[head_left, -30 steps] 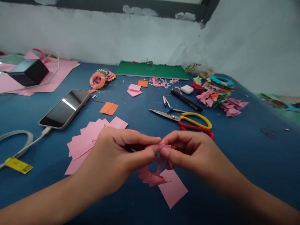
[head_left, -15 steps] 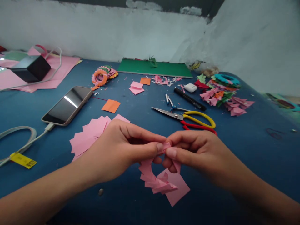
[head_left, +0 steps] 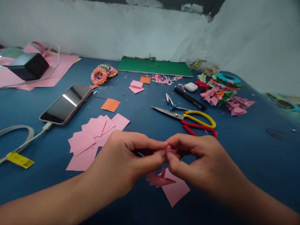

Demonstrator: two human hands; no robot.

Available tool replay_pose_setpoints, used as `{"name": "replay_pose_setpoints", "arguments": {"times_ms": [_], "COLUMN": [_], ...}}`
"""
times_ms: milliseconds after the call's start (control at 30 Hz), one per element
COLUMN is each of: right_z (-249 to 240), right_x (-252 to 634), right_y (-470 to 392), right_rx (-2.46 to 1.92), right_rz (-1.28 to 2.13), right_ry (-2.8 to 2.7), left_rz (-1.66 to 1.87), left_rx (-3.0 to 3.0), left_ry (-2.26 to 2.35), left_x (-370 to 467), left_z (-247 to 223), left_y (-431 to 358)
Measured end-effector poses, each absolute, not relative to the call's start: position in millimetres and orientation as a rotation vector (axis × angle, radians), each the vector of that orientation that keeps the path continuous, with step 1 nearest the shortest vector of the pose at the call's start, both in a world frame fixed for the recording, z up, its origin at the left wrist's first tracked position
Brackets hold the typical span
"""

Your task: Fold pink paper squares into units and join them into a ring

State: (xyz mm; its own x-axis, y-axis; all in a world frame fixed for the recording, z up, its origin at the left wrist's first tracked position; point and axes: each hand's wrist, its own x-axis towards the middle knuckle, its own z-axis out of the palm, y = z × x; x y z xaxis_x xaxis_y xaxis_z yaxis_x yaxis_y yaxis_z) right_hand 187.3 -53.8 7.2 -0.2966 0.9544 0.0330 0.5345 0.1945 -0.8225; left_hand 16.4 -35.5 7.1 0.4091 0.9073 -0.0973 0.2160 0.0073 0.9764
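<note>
My left hand (head_left: 136, 156) pinches a curved chain of folded pink paper (head_left: 160, 179) between thumb and forefinger. At the same spot my right hand (head_left: 191, 153) is closed on the chain's upper end, its thumb and fingertips pressed to a folded piece. Pointed pleats of the chain hang below the fingers, and its middle is hidden behind the hands. Under it a square of pink paper (head_left: 177, 189) lies flat on the blue table. Left of my left hand several pink paper squares (head_left: 84, 142) are fanned out in an overlapping pile.
Scissors (head_left: 180, 116) with yellow and red handles lie just beyond my hands, near a black marker (head_left: 190, 98). A phone (head_left: 67, 104) on a white cable rests at left. Folded paper pieces (head_left: 220, 92) are heaped at right. A green board (head_left: 154, 66) lies by the wall.
The pink chain has turned and drawn up between my hands, so less of it hangs below. My left hand has shifted slightly down, uncovering more of the fanned squares.
</note>
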Motion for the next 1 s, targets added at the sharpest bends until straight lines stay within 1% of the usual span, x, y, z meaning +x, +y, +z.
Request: {"name": "replay_pose_setpoints", "arguments": {"times_ms": [67,133,300,433,500,833,1000], "right_z": [7,7,11,14,14,6,9], "right_x": [188,189,194,198,199,194,195], "right_y": [-54,-54,-51,-50,-50,-49,-45], "right_rx": [-1.393,-1.389,-1.329,-1.222,-1.163,-1.182,-1.157], "right_rz": [0.894,0.909,1.150,1.429,1.510,1.402,1.515], "right_ry": [-1.993,-2.034,-1.958,-1.763,-1.683,-1.557,-1.464], "left_rz": [0.711,0.678,0.581,0.564,0.567,0.738,0.816], "left_rx": [1.468,1.412,1.257,1.228,1.220,1.254,1.322], "left_ry": [1.036,1.005,0.893,0.732,0.691,0.791,0.888], "left_x": [16,16,11,7,6,11,10], "left_z": [6,5,4,3,3,7,10], "left_y": [-35,-33,-22,-15,-14,-21,-24]}}
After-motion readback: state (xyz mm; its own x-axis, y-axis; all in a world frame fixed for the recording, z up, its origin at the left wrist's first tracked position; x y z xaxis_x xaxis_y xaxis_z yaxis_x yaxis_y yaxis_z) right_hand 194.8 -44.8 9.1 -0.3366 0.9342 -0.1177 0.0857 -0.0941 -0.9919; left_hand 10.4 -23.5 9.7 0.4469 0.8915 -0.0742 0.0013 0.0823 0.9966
